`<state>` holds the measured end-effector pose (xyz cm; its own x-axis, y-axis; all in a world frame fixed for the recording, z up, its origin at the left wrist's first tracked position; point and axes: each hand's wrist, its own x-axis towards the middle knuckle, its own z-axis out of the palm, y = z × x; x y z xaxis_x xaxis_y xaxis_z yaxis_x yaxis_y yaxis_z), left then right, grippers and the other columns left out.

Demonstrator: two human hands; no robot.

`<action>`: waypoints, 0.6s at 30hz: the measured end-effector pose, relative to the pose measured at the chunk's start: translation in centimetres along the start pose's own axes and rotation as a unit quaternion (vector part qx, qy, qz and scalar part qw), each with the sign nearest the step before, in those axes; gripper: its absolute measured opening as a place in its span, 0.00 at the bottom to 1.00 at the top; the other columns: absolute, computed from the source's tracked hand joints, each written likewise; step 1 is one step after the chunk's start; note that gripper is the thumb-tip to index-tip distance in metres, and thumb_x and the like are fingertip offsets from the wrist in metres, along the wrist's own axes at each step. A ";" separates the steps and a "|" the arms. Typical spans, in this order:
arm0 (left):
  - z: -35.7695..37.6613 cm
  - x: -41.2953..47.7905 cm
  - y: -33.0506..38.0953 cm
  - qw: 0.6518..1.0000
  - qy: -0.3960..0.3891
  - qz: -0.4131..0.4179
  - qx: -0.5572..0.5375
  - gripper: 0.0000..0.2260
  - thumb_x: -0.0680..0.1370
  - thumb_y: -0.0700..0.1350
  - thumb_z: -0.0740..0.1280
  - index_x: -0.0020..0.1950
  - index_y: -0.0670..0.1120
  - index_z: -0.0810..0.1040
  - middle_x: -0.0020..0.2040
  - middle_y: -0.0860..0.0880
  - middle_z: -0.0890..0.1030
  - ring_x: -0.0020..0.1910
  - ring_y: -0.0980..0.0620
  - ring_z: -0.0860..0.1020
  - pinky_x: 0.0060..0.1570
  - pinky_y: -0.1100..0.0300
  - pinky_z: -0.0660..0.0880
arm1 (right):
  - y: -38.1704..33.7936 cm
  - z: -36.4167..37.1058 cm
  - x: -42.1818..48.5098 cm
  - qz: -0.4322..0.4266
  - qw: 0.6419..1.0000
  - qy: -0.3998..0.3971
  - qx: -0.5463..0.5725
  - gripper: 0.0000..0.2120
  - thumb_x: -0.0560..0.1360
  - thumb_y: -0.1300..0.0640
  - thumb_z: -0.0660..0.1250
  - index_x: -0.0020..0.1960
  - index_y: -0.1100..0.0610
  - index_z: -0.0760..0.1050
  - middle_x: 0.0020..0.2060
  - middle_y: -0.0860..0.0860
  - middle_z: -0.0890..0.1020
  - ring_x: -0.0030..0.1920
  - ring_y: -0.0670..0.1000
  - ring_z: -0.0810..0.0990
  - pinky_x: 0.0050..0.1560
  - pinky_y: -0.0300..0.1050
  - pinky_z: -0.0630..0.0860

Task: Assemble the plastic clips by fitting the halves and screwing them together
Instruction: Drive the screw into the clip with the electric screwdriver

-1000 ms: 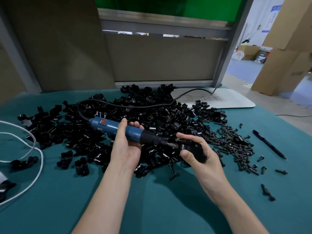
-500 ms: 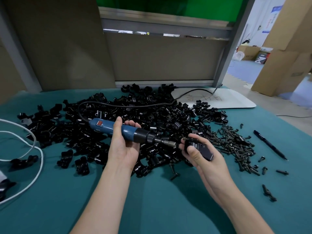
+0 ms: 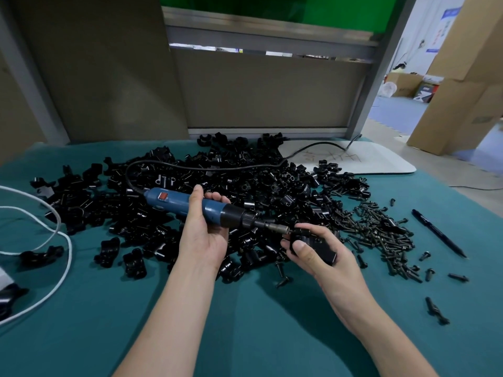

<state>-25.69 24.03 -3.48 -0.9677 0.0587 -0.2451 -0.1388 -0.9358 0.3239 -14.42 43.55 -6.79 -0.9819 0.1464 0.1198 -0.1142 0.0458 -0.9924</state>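
Screwdriver point(image 3: 174, 201) meets boxy black clip point(image 3: 319, 248) again.

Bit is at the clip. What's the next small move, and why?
Probably keep the bit square and run it. The left hand grips the blue screwdriver, whose bit tip meets the clip pinched in the right hand; how far it is seated cannot be told.

Small factory assembly station, table point(image 3: 245, 336) covered in teal cloth, large heap of black plastic clip halves point(image 3: 245, 186), loose pile of black screws point(image 3: 381, 232), corded blue electric screwdriver point(image 3: 177, 202), grey partition panels point(image 3: 272, 91) behind, tall cardboard cartons point(image 3: 462, 99) beside a blue floor point(image 3: 394, 115) to the right.
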 end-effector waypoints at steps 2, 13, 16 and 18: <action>0.0 0.0 -0.1 1.000 -0.001 0.001 0.000 0.10 0.76 0.46 0.74 0.51 0.43 0.78 0.38 0.48 0.83 0.36 0.53 0.83 0.46 0.56 0.83 | 0.0 0.0 0.0 -0.006 1.000 0.005 -0.008 0.26 0.69 0.33 0.77 0.64 0.40 0.79 0.57 0.50 0.87 0.60 0.53 0.85 0.74 0.59 0.68; 0.3 0.1 -0.4 1.000 0.008 0.019 0.009 0.08 0.78 0.45 0.73 0.50 0.44 0.77 0.35 0.49 0.82 0.34 0.54 0.82 0.44 0.57 0.83 | -0.7 0.1 -0.5 -0.028 0.999 0.021 -0.032 0.29 0.67 0.29 0.75 0.64 0.39 0.78 0.57 0.50 0.86 0.61 0.54 0.84 0.69 0.62 0.74; 0.4 0.0 -0.5 1.000 0.010 0.023 0.013 0.08 0.78 0.45 0.73 0.50 0.43 0.77 0.35 0.49 0.82 0.34 0.54 0.82 0.47 0.57 0.83 | -0.8 0.3 -0.8 -0.030 0.997 0.014 -0.066 0.23 0.70 0.32 0.73 0.63 0.38 0.79 0.52 0.46 0.86 0.55 0.53 0.84 0.61 0.51 0.78; 0.4 0.0 -0.5 1.000 0.011 0.021 0.014 0.07 0.78 0.45 0.73 0.50 0.44 0.77 0.35 0.49 0.82 0.35 0.54 0.82 0.48 0.57 0.83 | -0.8 0.4 -0.8 -0.027 0.997 0.010 -0.070 0.20 0.73 0.35 0.74 0.62 0.37 0.79 0.51 0.47 0.86 0.55 0.55 0.84 0.59 0.50 0.79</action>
<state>-25.68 24.60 -3.21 -0.9680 0.0110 -0.2508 -0.1039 -0.9269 0.3606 -13.59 42.95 -6.07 -0.9717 0.1590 0.1748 -0.1435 0.1912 -0.9710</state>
